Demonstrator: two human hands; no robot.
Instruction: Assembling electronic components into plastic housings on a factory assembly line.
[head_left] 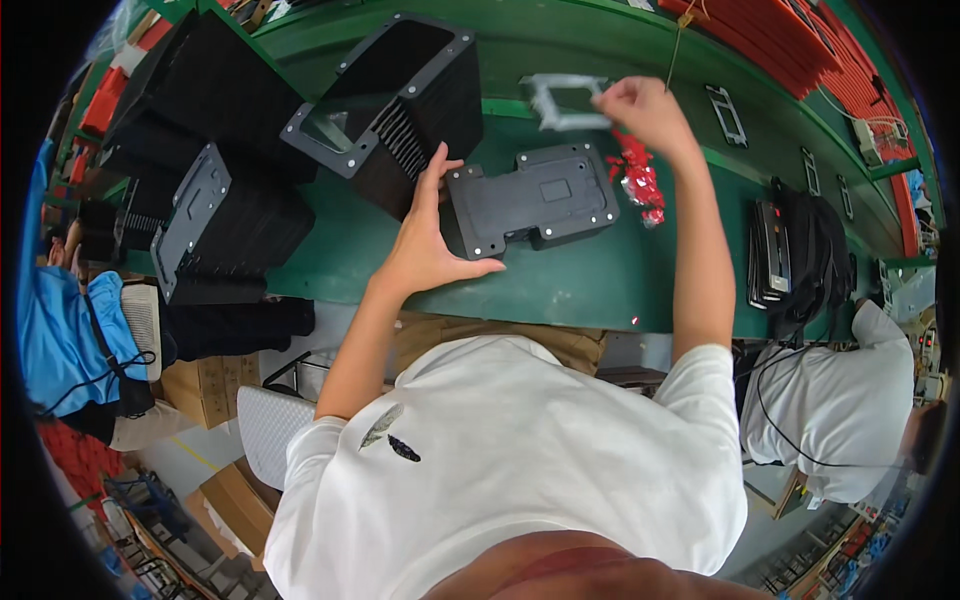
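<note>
A pale grey rectangular frame (572, 122) with an open middle hangs over the far side of the green table, slightly smeared by motion. My right hand (640, 108) pinches it at its right end. In front of me lies a stack of black moulded plates (545, 198) with shiny round spots along the rim and a small outlined rectangle on top. Around this stack's left end my left hand (422, 240) is spread, thumb on the near side and fingers on the far side. Just right of the plates sits a bundle of small red, shiny pieces (640, 182).
Tall stacks of black plates (455, 90) stand far left of centre, with another black stack (250, 225) left of them. Black cables (815, 250) lie on the green table (480, 300) to the right. Co-workers sit at both sides, one in a white shirt (835, 400).
</note>
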